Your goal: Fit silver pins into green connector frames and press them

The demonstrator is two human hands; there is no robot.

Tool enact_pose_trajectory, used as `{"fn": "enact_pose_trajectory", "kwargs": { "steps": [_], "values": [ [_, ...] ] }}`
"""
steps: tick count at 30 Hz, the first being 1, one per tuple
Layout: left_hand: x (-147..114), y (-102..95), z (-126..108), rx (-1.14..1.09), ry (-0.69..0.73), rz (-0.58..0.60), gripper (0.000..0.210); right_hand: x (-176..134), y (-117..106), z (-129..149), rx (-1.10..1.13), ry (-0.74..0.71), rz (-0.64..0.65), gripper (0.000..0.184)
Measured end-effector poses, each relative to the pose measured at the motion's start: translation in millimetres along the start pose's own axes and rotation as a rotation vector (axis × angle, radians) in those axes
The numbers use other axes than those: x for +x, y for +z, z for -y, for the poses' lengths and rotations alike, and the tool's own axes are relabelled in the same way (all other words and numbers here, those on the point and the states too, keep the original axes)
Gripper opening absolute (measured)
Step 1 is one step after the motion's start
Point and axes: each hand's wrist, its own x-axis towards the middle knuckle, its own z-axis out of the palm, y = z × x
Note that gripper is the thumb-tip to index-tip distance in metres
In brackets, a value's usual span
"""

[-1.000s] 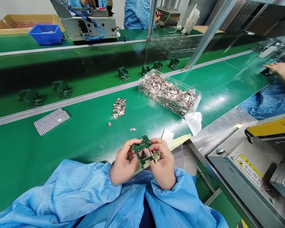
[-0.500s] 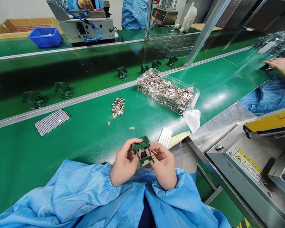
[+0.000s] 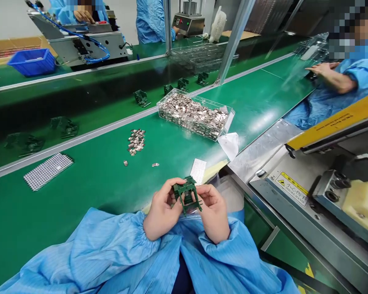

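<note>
One green frame point(image 3: 187, 187) is by the near edge of the tabletop point(image 3: 95, 179); beyond the far edge stand probably six more frames point(image 3: 141, 98), the leftmost blurred. Between lie two gridded blocks point(image 3: 49, 171), one clear bin point(image 3: 231, 116), one clip heap point(image 3: 136, 143) and two loose clips point(image 3: 125, 163).

- Frame point(image 3: 185, 188): hard-looking plastic, fairly matt.
- Counter point(image 3: 95, 179): smooth and glossy, with bright reflections.
- Box point(image 3: 228, 123): clear, shiny plastic.
- Pieces point(image 3: 190, 111) in the box: shiny metal.
- Sleeve point(image 3: 116, 232): creased cloth.
- Tub point(image 3: 32, 63): smooth plastic.
- Rail point(image 3: 104, 130): smooth metal, dull sheen.
- Scrap point(image 3: 229, 145) beside the box: thin; paper or plastic, cannot tell.
</note>
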Motion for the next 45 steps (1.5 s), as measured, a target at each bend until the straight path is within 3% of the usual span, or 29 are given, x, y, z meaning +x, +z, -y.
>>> {"fn": "enact_pose_trajectory", "kwargs": {
  "steps": [5,7,10,16,25,31,38,45],
  "values": [
    [56.3,16.8,4.6,-0.102,0.055,-0.083,0.035,1.0,-43.6,-29.8,-0.083,0.101,-0.198,0.041],
    [83.3,29.9,11.7,-0.167,0.077,-0.068,0.040,4.6,-47.6,-41.2,-0.112,0.152,-0.115,0.050],
    [105.4,50.8,23.5,-0.248,0.076,0.022,0.041,8.4,-36.8,-49.6,-0.154,0.123,0.046,0.052],
    [95.0,62.5,32.7,-0.206,0.028,0.090,0.041,4.6,-14.0,-59.9,-0.185,0.016,0.042,0.044],
    [94.4,62.4,30.1,-0.164,-0.032,0.108,0.039,10.5,-19.2,-75.2,-0.337,-0.267,0.025,0.038],
    [92.2,61.9,27.5,-0.136,-0.019,0.116,0.037,9.1,-18.8,-80.1,-0.390,-0.364,0.013,0.032],
    [92.8,60.9,25.9,-0.086,0.010,0.123,0.035,4.9,-23.8,-81.2,-0.489,-0.318,0.067,0.033],
    [95.9,62.5,27.8,-0.137,-0.012,0.132,0.037,10.8,-41.6,-83.5,-0.709,-0.133,0.280,0.029]
  ]
}}
